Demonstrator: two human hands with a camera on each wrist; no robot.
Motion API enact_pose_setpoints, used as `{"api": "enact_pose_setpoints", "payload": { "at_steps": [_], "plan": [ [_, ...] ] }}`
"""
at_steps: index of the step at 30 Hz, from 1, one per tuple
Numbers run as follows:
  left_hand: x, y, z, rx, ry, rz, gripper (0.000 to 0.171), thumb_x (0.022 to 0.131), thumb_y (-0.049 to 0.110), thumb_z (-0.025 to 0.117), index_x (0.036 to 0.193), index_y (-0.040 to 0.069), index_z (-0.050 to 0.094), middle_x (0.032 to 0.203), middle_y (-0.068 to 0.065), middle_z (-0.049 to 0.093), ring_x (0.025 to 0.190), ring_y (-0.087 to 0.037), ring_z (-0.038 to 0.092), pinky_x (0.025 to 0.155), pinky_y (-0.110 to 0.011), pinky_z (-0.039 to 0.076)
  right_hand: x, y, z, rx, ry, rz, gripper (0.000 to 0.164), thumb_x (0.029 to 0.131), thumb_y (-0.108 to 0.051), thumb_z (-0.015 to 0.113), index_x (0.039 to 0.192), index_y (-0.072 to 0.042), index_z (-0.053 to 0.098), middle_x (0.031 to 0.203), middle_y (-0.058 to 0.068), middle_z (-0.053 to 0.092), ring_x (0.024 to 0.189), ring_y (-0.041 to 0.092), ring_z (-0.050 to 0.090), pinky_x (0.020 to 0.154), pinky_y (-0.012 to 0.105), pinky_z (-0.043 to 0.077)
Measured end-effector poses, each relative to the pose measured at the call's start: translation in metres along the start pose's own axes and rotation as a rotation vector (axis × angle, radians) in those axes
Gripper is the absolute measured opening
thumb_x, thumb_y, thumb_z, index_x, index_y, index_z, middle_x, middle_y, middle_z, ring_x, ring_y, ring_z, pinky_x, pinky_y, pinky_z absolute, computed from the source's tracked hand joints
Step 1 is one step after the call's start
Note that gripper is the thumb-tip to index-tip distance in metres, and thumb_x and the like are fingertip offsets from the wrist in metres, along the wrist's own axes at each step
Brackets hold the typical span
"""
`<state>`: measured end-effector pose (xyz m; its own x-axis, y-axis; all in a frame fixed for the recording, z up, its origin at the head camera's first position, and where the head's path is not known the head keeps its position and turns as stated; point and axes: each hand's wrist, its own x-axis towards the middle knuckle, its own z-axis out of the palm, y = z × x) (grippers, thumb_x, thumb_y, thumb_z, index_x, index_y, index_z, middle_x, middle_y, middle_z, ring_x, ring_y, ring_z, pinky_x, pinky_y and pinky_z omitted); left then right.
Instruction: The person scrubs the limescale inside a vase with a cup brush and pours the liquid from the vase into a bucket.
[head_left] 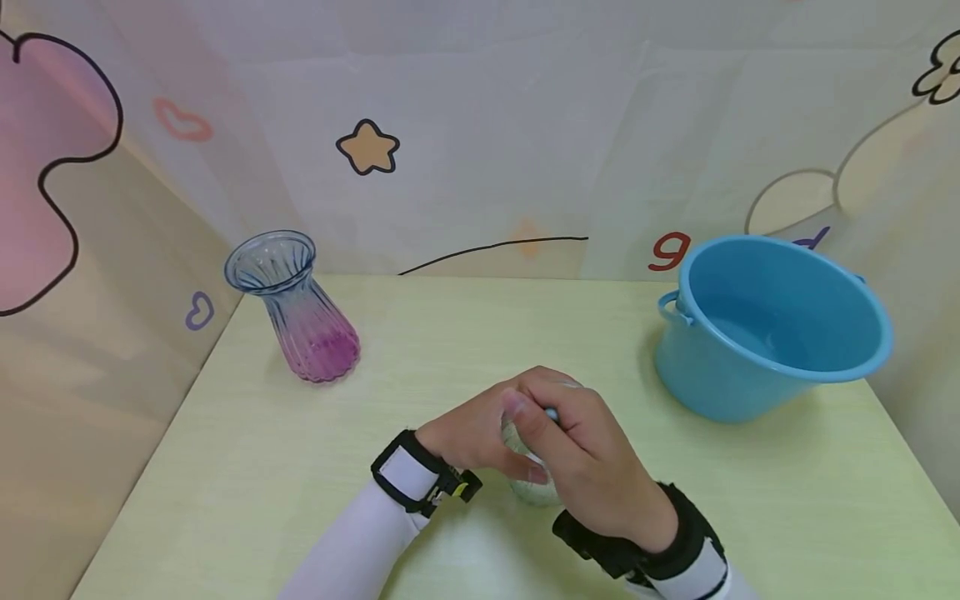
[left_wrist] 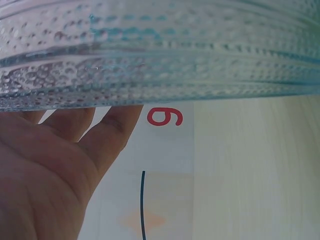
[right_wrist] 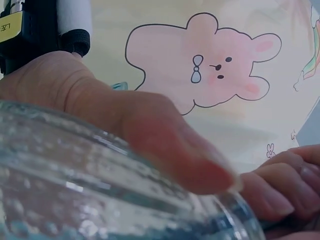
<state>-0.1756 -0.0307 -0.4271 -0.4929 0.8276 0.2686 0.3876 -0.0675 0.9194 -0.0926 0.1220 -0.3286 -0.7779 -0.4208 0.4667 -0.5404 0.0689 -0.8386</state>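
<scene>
A clear ribbed glass vase (head_left: 534, 493) stands between the two hands, low in the head view and largely covered by them. Droplets and bluish streaks show on its wall (left_wrist: 160, 60) in the left wrist view. My left hand (head_left: 476, 429) grips the vase from the left, thumb on the near side and fingers round the far side. Above the mouth, my right hand (head_left: 600, 454) has its fingers curled round a small blue-grey handle-like item (head_left: 551, 414). Most of that item is hidden in the fist, and I cannot tell its kind.
A pink-and-blue ribbed glass vase (head_left: 311, 321) stands at the back left of the pale table (head_left: 247, 500). At the back right is a blue bucket (head_left: 720, 367) with a side handle lug. A printed curtain (head_left: 487, 125) hangs behind and along the sides.
</scene>
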Motion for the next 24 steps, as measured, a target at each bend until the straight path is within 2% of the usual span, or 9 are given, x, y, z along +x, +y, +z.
{"api": "enact_pose_setpoints", "payload": {
  "at_steps": [2, 4, 7, 9, 12, 16, 24],
  "plan": [
    [0.000, 0.000, 0.001, -0.059, -0.006, -0.008, 0.058, 0.076, 0.023, 0.085, 0.125, 0.012, 0.057, 0.117, -0.004, 0.063, 0.108, -0.011, 0.059, 0.100, -0.032, 0.053, -0.001, 0.000, -0.002, 0.053, -0.016, 0.009, 0.027, 0.107, -0.002, 0.045, 0.085, -0.008, 0.059, 0.077, 0.005, 0.053, 0.082, 0.020, 0.056, 0.070, 0.032, 0.046],
    [0.000, -0.001, 0.001, -0.119, -0.020, -0.012, 0.060, 0.078, 0.033, 0.086, 0.124, 0.010, 0.055, 0.114, -0.006, 0.064, 0.104, -0.012, 0.062, 0.096, -0.033, 0.056, -0.001, 0.001, -0.006, 0.109, -0.024, 0.011, 0.026, 0.108, -0.002, 0.043, 0.087, -0.005, 0.059, 0.074, 0.007, 0.051, 0.077, 0.021, 0.055, 0.065, 0.032, 0.046],
    [0.000, 0.000, 0.001, -0.192, -0.027, -0.035, 0.073, 0.078, 0.049, 0.086, 0.128, 0.011, 0.049, 0.116, -0.008, 0.062, 0.103, -0.013, 0.063, 0.090, -0.036, 0.059, -0.002, 0.002, -0.012, 0.177, -0.008, 0.005, 0.029, 0.108, 0.000, 0.041, 0.081, -0.003, 0.052, 0.069, 0.007, 0.045, 0.067, 0.021, 0.049, 0.057, 0.033, 0.041],
    [-0.001, 0.000, 0.002, -0.214, -0.026, -0.053, 0.083, 0.077, 0.057, 0.085, 0.135, 0.014, 0.045, 0.122, -0.007, 0.059, 0.109, -0.014, 0.062, 0.094, -0.039, 0.059, -0.003, 0.002, -0.016, 0.203, 0.016, -0.012, 0.031, 0.107, 0.003, 0.041, 0.077, -0.004, 0.047, 0.066, 0.005, 0.038, 0.060, 0.021, 0.041, 0.051, 0.034, 0.034],
    [-0.002, 0.001, 0.002, -0.237, -0.017, -0.078, 0.088, 0.076, 0.060, 0.086, 0.140, 0.017, 0.043, 0.127, -0.005, 0.057, 0.114, -0.013, 0.060, 0.098, -0.040, 0.058, -0.006, 0.001, -0.023, 0.239, 0.035, -0.033, 0.032, 0.106, 0.006, 0.040, 0.076, -0.004, 0.044, 0.065, 0.005, 0.034, 0.057, 0.022, 0.037, 0.049, 0.034, 0.029],
    [-0.003, 0.000, 0.002, -0.290, -0.016, -0.083, 0.091, 0.076, 0.054, 0.089, 0.145, 0.018, 0.042, 0.130, -0.006, 0.057, 0.116, -0.015, 0.058, 0.100, -0.041, 0.056, -0.010, -0.006, -0.031, 0.265, 0.016, -0.021, 0.032, 0.107, 0.004, 0.038, 0.077, -0.006, 0.043, 0.067, 0.004, 0.035, 0.060, 0.022, 0.038, 0.052, 0.033, 0.032],
    [-0.005, 0.002, 0.001, -0.230, -0.005, -0.093, 0.094, 0.075, 0.059, 0.087, 0.147, 0.019, 0.040, 0.135, -0.005, 0.056, 0.119, -0.013, 0.059, 0.102, -0.041, 0.056, -0.004, -0.011, -0.030, 0.243, 0.041, -0.053, 0.033, 0.109, -0.001, 0.037, 0.077, -0.006, 0.041, 0.068, 0.002, 0.035, 0.061, 0.021, 0.038, 0.052, 0.033, 0.034]
  ]
}}
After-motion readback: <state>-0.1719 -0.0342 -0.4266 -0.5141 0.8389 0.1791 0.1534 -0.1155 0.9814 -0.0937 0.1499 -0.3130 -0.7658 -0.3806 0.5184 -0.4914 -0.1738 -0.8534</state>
